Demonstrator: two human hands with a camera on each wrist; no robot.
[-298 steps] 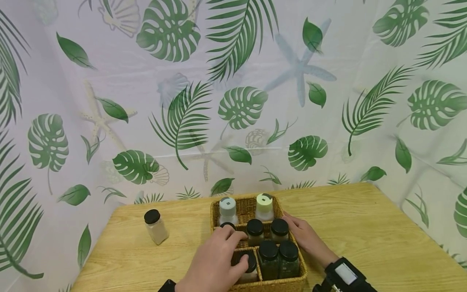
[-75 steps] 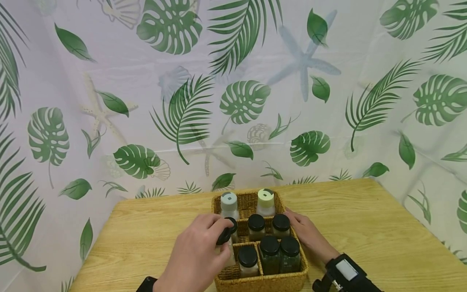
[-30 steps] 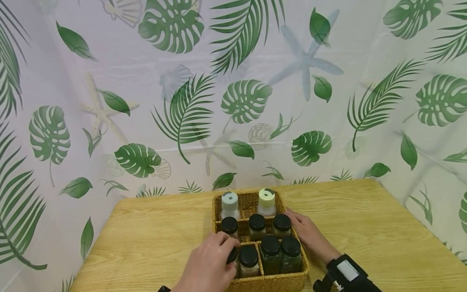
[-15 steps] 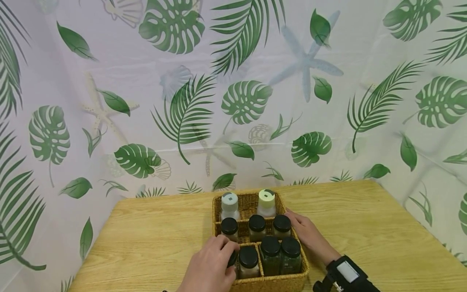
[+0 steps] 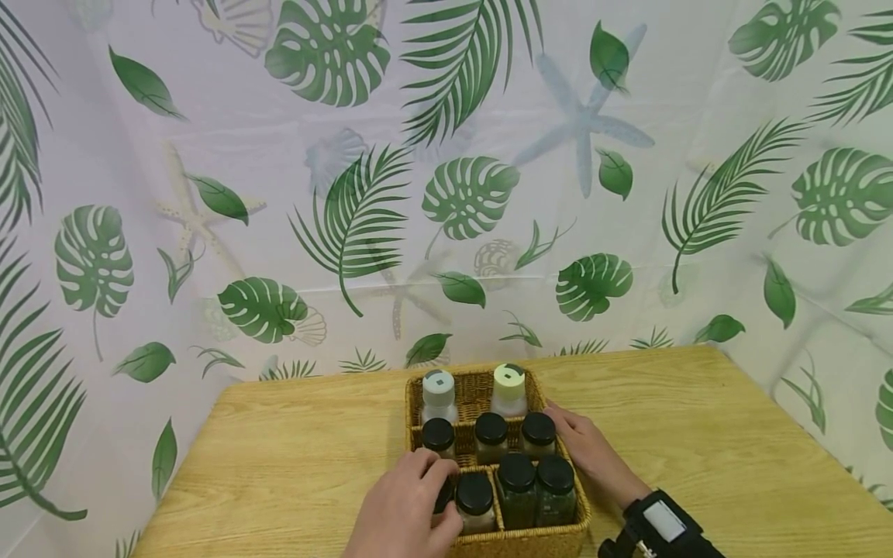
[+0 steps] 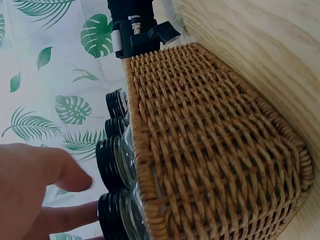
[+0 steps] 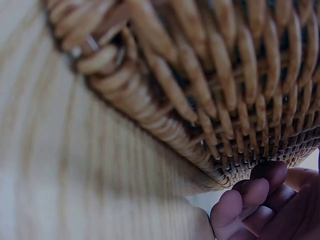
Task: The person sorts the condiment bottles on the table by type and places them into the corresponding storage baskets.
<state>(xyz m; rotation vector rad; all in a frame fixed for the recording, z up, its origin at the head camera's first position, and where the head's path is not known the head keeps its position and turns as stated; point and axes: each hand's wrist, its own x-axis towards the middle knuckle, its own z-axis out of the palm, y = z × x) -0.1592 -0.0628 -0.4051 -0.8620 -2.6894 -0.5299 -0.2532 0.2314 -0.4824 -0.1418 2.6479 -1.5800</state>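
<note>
A wicker basket (image 5: 523,542) stands on the table, split into compartments. My left hand (image 5: 398,511) is over its front left compartment, at a black-lidded glass jar (image 5: 443,496) that it partly covers. In the left wrist view a finger (image 6: 70,214) touches that jar's lid (image 6: 111,217), while the thumb stands apart from it. Beside it is another black-lidded jar (image 5: 475,496). My right hand (image 5: 596,457) holds the basket's right side near the back; in the right wrist view its curled fingers (image 7: 255,192) lie against the weave.
Two dark green jars (image 5: 518,492) fill the front right compartment. Three black-lidded jars (image 5: 491,430) stand in the middle row. At the back are a grey-capped bottle (image 5: 439,391) and a yellow-capped bottle (image 5: 510,387). A leaf-print cloth (image 5: 446,194) hangs behind the table (image 5: 293,434).
The jar that stood on the table at left was carried by my left hand into the front left compartment. Lately my left thumb has moved off its lid. The right hand has stayed put.
</note>
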